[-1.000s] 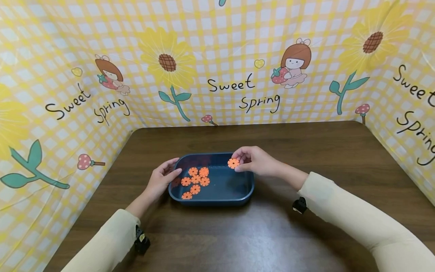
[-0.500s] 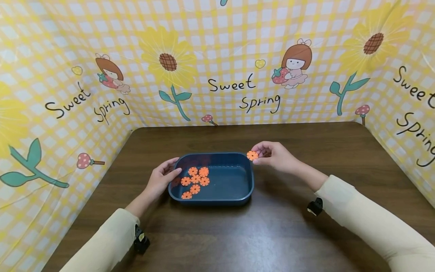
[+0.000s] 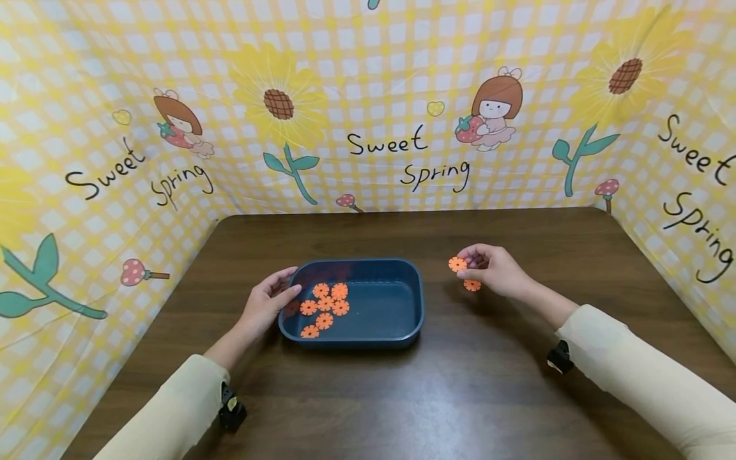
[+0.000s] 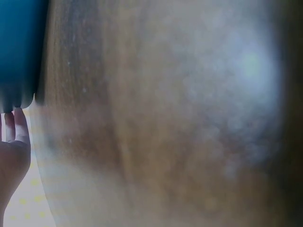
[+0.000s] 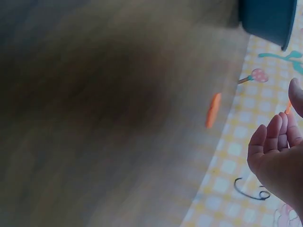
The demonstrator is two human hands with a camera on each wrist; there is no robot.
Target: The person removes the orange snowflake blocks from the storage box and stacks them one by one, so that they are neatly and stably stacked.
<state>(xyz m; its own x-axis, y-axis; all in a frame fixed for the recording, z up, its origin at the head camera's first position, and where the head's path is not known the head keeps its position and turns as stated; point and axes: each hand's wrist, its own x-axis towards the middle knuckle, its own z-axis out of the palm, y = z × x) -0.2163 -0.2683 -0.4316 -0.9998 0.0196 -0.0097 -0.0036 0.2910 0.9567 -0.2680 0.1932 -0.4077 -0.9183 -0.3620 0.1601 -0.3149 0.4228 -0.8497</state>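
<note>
On the table stands a dark blue rectangular tray (image 3: 368,340), several orange notched plastic discs (image 3: 325,303) lying together in its left part. My left hand (image 3: 269,303) holds the tray's left end, thumb over the rim and fingers along the outside; the left wrist view shows fingers (image 4: 21,125) against the tray's wall. To the right of the tray, my right hand (image 3: 496,269) pinches one orange notched disc (image 3: 457,264) between thumb and fingertips, above the table. A second orange disc (image 3: 472,285) is just below that hand, and it also appears edge-on in the right wrist view.
The brown wooden table (image 3: 356,402) extends around the tray. Yellow checked cloth (image 3: 391,76) with printed flowers and lettering rises at its back and sides. A small black device (image 3: 232,407) sits at the left sleeve, another (image 3: 559,358) at the right.
My right hand has carried its orange disc rightward, from over the tray to beyond its right end. The second disc has come into view below it. My left hand keeps its place on the tray.
</note>
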